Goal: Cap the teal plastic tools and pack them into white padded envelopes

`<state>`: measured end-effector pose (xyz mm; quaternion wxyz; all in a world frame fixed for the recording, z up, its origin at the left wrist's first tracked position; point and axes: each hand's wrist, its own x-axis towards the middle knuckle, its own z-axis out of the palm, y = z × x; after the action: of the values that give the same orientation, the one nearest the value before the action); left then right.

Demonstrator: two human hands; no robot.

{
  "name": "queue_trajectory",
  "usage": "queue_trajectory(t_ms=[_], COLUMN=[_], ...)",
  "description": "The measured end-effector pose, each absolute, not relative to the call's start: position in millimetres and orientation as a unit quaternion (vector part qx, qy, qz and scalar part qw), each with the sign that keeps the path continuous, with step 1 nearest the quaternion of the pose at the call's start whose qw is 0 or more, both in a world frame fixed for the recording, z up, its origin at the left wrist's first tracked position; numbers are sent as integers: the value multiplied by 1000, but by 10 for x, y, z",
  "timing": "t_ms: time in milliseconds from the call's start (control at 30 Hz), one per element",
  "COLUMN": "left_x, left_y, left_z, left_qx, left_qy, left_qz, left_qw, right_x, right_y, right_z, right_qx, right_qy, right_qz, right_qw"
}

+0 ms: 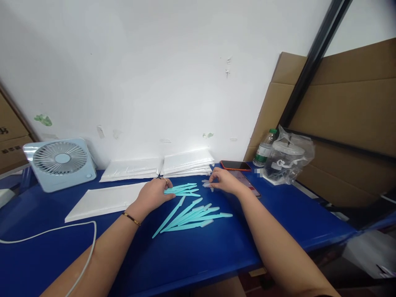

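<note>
Several turquoise eyebrow razors (185, 188) stick out to the right from my left hand (155, 193), whose thumb and fingers are closed around their handle ends. More turquoise razors (193, 216) lie loosely fanned on the blue table just below, with their pale blade ends toward the right. My right hand (225, 180) has its fingertips pinched at a few small translucent plastic pieces (208, 184), which look like blade caps. A small gap separates these pieces from the razor tips. Whether one piece is between the right fingertips is too small to see for certain.
White padded envelopes (133, 168) stand in piles along the wall, and one envelope (102, 201) lies at left. A blue fan (62, 165), a white cable (93, 235), phones (235, 166), a bottle (264, 150) and a bagged cup (284, 163) surround the blue table (213, 258).
</note>
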<state>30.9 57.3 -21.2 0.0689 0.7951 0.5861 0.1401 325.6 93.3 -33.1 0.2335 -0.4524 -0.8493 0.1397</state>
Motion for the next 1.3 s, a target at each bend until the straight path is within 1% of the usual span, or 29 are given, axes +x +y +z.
queue_trajectory(t_ms=[67,133,200,300,467,667,733,800,900,1000,1067,1133,1233,1300], left_x=[319,366,432,524,591,574,574,587,626,658,655,629,565,533], left_y=[516,439,369,319,356,455,453,424,362,332,345,382,450,473], left_z=[-194,-178,-172,-187,-223,-227,-226,-228,-245,-275,-287,-285,-258,-235], left_qx=[799,809,817,824,839,815,811,814,826,834,837,835,819,806], left_qy=[584,569,554,547,528,568,569,558,537,525,524,535,564,581], left_qz=[109,58,28,46,93,103,127,139,112,81,75,78,92,107], left_qw=[94,136,154,138,97,44,51,80,133,152,140,108,56,47], right_x=[3213,3130,3022,2856,2759,3074,3138,3122,3005,2913,2915,2966,3083,3145], right_y=[909,864,806,717,685,857,882,872,823,795,803,826,859,863], right_z=[-325,-316,-304,-281,-272,-320,-328,-330,-339,-358,-364,-359,-331,-305], right_qx=[-428,-395,-374,-352,-337,-430,-444,-418,-364,-350,-348,-360,-409,-440], right_qy=[-856,-869,-878,-887,-901,-864,-855,-867,-895,-903,-903,-900,-880,-862], right_qz=[163,187,197,211,220,175,164,170,196,211,219,214,185,171], right_qw=[240,232,223,211,163,195,212,210,168,133,122,123,156,186])
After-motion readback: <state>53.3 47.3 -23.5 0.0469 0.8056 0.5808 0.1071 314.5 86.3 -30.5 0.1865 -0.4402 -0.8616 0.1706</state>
